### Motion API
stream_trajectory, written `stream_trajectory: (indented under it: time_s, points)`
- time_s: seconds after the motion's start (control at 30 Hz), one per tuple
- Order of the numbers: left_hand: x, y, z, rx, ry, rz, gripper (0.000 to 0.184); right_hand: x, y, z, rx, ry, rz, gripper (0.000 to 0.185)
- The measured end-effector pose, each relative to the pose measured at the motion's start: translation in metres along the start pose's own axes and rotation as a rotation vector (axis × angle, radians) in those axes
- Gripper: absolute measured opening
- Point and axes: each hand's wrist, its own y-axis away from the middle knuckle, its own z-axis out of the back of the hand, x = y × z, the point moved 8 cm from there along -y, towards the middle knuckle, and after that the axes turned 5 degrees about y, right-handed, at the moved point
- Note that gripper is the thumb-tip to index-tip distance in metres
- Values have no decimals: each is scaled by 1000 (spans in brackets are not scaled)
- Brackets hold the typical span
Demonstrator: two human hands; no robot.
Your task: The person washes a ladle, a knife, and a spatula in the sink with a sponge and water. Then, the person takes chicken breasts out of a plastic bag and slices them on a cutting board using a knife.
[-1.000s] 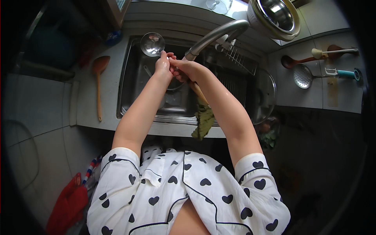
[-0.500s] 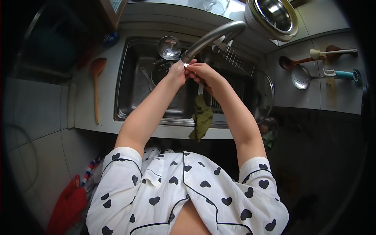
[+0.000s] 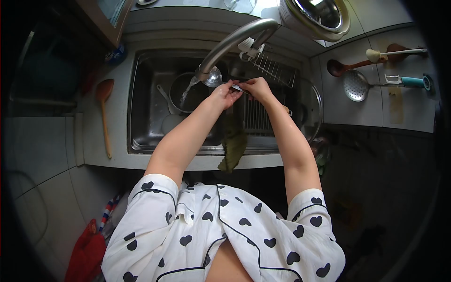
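Observation:
Over the sink (image 3: 141, 127) I hold a metal ladle by its handle, in both hands. Its shiny bowl (image 3: 213, 76) is beside the faucet spout, partly hidden by it. My left hand (image 3: 225, 96) is turned partly palm up, its fingers at the handle. My right hand (image 3: 257, 88) pinches the handle farther along. Water runs from the curved faucet (image 3: 225, 46), left of my hands, into a round pot (image 3: 176, 87) in the basin. A light-handled utensil (image 3: 164, 96) leans by the pot. Below my hands, a green cloth (image 3: 233, 148) hangs over the sink's front edge.
A wooden spatula (image 3: 105, 117) lies on the left counter. Right of my hands are a wire rack (image 3: 275, 70) and a clear round lid (image 3: 321, 110). A perforated skimmer (image 3: 355, 85) and other utensils hang on the right wall. Stacked bowls (image 3: 322, 19) stand at the back.
My hands and the ladle have moved out from under the faucet, to the right of its spout. The stream now falls freely into the pot. The view has shifted slightly.

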Motion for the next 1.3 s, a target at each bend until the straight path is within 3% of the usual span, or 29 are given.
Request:
stream_trajectory:
  time_s: [0.23, 0.33, 0.5, 0.57, 0.63, 0.7, 0.8, 0.93, 1.17, 1.27, 1.3]
  points:
    - [-8, -7, -10, 29, 3, -56, 25, 6, -9, 11, -80, 140, 33, 22]
    - [-14, -3, -12, 81, -10, -83, 25, 9, -7, 10, -29, 122, -66, 22]
    - [-27, 17, -13, 119, 44, -141, 26, 44, 5, 5, -100, 157, 28, 29]
    - [-33, 30, -4, 134, -15, -154, 27, 61, 19, -10, -4, 115, 43, 34]
    - [-36, 40, 19, -20, -64, -162, 25, 72, 36, -29, 69, 5, 44, 38]
    - [-47, 51, 40, -36, -290, -216, 24, 64, 36, -62, 128, -151, 237, 35]
    - [-65, 75, 64, -173, -355, -316, 25, 63, 58, -97, 250, -156, 89, 30]
    - [-81, 99, 82, -221, -478, -422, 22, 52, 67, -145, 472, -462, -82, 30]
    - [-80, 111, 98, -267, -419, -470, 22, 56, 72, -159, 403, -367, -67, 30]
    - [-74, 110, 99, -268, -388, -450, 24, 59, 70, -157, 272, -209, 3, 28]
    - [-71, 110, 99, -268, -383, -439, 24, 61, 67, -152, 148, -50, 127, 28]
